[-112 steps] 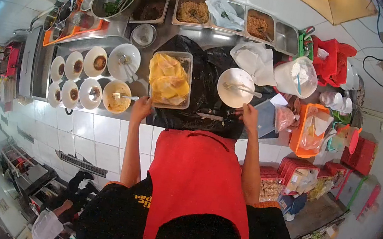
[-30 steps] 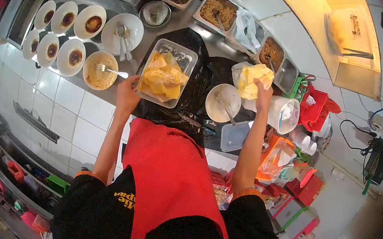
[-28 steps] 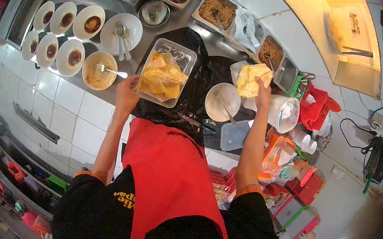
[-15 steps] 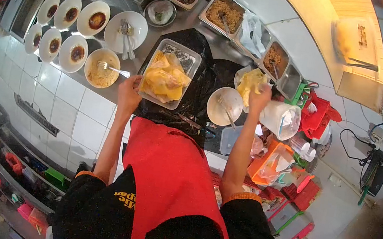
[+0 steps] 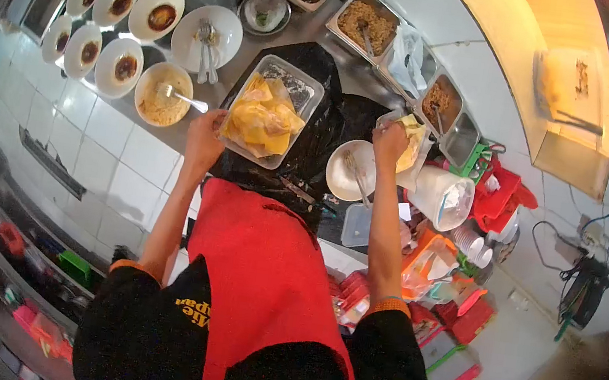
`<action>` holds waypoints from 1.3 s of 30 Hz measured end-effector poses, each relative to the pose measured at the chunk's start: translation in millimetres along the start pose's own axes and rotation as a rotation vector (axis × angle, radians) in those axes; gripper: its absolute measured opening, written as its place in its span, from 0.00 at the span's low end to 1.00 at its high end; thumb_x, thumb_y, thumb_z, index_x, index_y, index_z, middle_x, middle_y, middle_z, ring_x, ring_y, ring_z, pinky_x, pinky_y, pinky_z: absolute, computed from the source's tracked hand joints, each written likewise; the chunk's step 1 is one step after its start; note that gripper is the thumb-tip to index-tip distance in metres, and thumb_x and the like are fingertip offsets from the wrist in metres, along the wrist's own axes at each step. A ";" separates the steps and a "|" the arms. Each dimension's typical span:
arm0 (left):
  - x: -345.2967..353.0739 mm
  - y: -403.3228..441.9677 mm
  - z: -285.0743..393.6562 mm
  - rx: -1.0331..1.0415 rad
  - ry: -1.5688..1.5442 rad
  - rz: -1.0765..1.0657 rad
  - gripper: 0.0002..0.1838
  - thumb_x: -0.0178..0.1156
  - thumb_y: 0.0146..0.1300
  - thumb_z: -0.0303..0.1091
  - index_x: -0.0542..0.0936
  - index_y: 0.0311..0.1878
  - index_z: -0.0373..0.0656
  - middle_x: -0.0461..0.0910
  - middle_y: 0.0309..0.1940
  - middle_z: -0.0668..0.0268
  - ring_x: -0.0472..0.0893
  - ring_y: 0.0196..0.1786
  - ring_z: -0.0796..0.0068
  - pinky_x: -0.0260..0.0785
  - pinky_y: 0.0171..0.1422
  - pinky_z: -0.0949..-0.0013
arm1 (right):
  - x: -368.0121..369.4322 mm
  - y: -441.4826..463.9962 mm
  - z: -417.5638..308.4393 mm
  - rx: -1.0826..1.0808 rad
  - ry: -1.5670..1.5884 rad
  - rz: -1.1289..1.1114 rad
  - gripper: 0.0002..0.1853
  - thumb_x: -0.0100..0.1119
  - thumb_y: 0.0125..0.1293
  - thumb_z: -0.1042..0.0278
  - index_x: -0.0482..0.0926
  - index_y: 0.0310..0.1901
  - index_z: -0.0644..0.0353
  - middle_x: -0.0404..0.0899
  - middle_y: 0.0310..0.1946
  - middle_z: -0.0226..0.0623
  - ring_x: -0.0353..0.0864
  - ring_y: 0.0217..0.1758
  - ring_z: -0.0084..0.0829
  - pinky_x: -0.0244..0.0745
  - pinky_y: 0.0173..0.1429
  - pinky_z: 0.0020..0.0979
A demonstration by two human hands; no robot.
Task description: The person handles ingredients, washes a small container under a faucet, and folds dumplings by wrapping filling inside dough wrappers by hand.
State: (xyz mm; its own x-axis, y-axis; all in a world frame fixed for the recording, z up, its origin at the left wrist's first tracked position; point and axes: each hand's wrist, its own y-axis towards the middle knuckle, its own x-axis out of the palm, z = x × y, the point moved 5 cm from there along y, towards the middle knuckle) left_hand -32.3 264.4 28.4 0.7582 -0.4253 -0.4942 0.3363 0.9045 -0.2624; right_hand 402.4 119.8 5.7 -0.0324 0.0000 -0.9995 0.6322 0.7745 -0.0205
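Table edge: I see the front rim of the metal table (image 5: 307,27) running close to the person's red apron (image 5: 264,262).
Gap: black plastic sheeting (image 5: 342,118) shows between the tub and the white bowl, giving width there.
Clear rectangular plastic tub (image 5: 294,136): on the sheeting, tilted in my view, holding loose yellow sheets (image 5: 262,117).
Left hand (image 5: 207,131): at the tub's near-left edge, touching it, fingers curled; how firmly the grip closes I cannot tell. The forearm rises from lower left.
Right hand (image 5: 389,141): fingers bent, the grip grasping the left side of a clear plastic pack of yellow sheets (image 5: 411,144); the forearm reaches up past the bowl.
Round white bowl (image 5: 339,171): just left of the right forearm, cutlery inside.
White plastic bucket (image 5: 435,190): close on the pack's right.
Rectangular metal trays (image 5: 439,104): along the far side, hemming the right hand.
Cream-stained bowl with fork (image 5: 154,105): near the left hand.
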 end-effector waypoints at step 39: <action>6.9 5.1 -12.7 0.082 0.104 0.008 0.20 0.66 0.48 0.19 0.84 0.49 0.36 0.85 0.41 0.52 0.85 0.43 0.55 0.80 0.47 0.59 | -36.0 -73.9 -248.6 -0.545 0.851 -0.236 0.34 0.81 0.47 0.63 0.79 0.58 0.63 0.78 0.58 0.48 0.78 0.61 0.47 0.74 0.66 0.44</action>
State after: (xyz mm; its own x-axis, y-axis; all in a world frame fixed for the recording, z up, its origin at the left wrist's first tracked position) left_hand -32.5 265.7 13.1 0.7001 -0.4158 -0.5806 0.3784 0.9055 -0.1921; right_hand 164.5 219.8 49.4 -0.7800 0.0943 -0.6186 0.1100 0.9938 0.0128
